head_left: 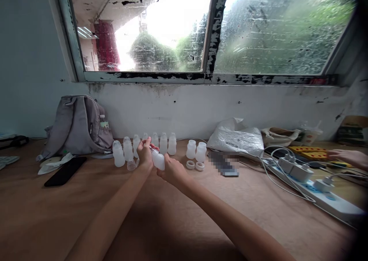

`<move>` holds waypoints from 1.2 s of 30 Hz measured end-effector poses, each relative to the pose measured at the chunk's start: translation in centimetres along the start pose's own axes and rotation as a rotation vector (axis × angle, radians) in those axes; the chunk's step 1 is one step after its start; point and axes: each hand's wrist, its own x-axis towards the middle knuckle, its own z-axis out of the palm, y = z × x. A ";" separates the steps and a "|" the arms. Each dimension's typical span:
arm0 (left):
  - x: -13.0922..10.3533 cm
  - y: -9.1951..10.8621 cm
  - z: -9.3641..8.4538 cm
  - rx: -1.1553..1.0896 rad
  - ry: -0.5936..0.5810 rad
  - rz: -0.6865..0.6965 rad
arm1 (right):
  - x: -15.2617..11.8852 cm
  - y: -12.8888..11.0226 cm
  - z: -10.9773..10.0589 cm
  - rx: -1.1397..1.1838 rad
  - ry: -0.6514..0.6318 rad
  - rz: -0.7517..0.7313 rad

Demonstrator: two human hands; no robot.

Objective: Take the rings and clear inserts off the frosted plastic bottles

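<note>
Over the middle of the table, both hands grip one translucent white baby bottle (pixel 158 160), held tilted. My left hand (pixel 145 153) is closed around its upper end, so that end is partly hidden. My right hand (pixel 173 170) wraps the bottle's lower body. Behind my left hand stands a row of several capped baby bottles (pixel 118 154). A clear cap (pixel 131 164) lies in front of them. To the right of my hands, two open bottles (pixel 191 149) without tops stand beside each other. In front of those lie two white rings (pixel 199 166).
A grey backpack (pixel 76 124) and a black phone (pixel 65 171) are on the left. To the right are a silver plastic package (pixel 235 138), a pixelated phone-like object (pixel 224 164) and a power strip (pixel 324 199) with cables. Another person's hand (pixel 349 158) reaches over yellow pieces (pixel 310 152).
</note>
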 end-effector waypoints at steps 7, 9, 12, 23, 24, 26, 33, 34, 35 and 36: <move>-0.7 2.0 0.5 -0.015 0.010 -0.050 | -0.8 -1.4 -2.0 -0.011 0.018 0.002; -0.8 2.7 0.6 -0.012 0.004 -0.049 | -0.8 -1.3 -2.5 0.048 -0.015 -0.016; -0.7 3.1 0.6 0.003 0.008 -0.079 | -0.6 -0.7 -2.9 0.202 -0.073 -0.079; -1.1 2.1 -0.2 0.672 -0.440 0.356 | 1.2 3.4 -5.0 0.815 -0.694 0.018; -1.1 2.0 -0.5 0.806 -0.492 0.399 | 1.3 3.8 -5.0 0.807 -0.721 0.028; -0.8 1.8 -0.9 0.975 -0.563 0.413 | 1.4 4.3 -4.8 0.766 -0.761 0.037; 0.7 0.4 -1.7 0.984 -0.514 0.268 | 0.9 3.1 -4.7 0.408 -0.571 0.032; 0.9 0.3 -1.8 0.972 -0.500 0.245 | 0.7 2.9 -4.8 0.347 -0.542 0.020; 1.0 0.3 -1.9 0.960 -0.486 0.220 | 0.5 2.6 -5.0 0.270 -0.513 0.007; 1.2 0.3 -2.0 0.948 -0.474 0.193 | 0.3 2.4 -5.1 0.182 -0.472 -0.005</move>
